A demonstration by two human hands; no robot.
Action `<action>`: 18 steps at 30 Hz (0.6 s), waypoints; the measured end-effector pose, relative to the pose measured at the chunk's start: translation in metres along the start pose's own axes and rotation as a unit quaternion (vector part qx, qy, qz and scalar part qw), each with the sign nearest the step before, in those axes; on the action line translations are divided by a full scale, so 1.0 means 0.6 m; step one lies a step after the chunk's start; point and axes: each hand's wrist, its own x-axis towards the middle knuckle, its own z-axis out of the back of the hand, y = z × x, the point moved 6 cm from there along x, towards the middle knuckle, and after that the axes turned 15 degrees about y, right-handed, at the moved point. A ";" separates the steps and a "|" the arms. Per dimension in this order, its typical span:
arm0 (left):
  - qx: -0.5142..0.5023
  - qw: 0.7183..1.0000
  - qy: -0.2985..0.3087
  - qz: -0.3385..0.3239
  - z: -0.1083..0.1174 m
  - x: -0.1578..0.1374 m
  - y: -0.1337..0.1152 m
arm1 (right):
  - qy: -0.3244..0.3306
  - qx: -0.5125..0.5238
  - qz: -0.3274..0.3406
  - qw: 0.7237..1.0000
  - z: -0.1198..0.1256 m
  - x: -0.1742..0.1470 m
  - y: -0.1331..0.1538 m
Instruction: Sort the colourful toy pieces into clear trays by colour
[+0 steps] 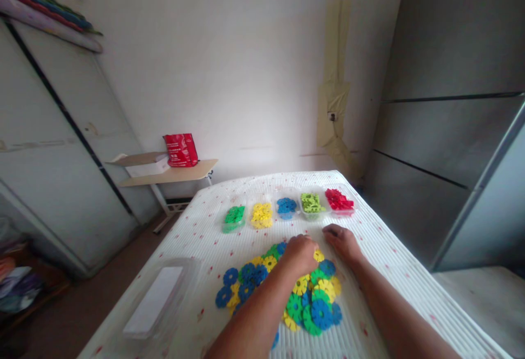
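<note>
My left hand [302,254] reaches over a loose pile of flower-shaped plastic discs in blue, green and yellow. Its fingers are curled in, and the fingertips are mostly hidden behind the hand. Right beside them is a yellow disc [318,255]; whether they grip it is unclear. My right hand [343,243] rests low over the cloth at the pile's right edge, fingers bent together, their inner side hidden. Nearer me, a blue disc [321,314] overlaps a green disc [294,306]. More blue discs [230,276] lie on the left side.
Beyond the pile stand clear tubs of green [234,215], yellow [261,215], blue [286,207], light green [311,203] and red pieces [339,200]. A clear plastic lid [186,282] with a white strip lies left. A side table [192,171] holds a red bag [181,150].
</note>
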 end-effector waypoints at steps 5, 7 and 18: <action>-0.051 0.999 -0.011 0.004 -0.005 0.008 0.011 | -0.001 -0.003 -0.003 1.000 0.000 0.000 0.000; -0.083 0.996 -0.014 0.006 -0.006 0.008 0.021 | 0.000 -0.004 -0.003 1.000 0.000 0.000 0.001; -0.206 0.975 -0.087 0.016 0.026 -0.031 0.073 | 0.010 -0.010 -0.005 1.000 -0.001 0.001 -0.005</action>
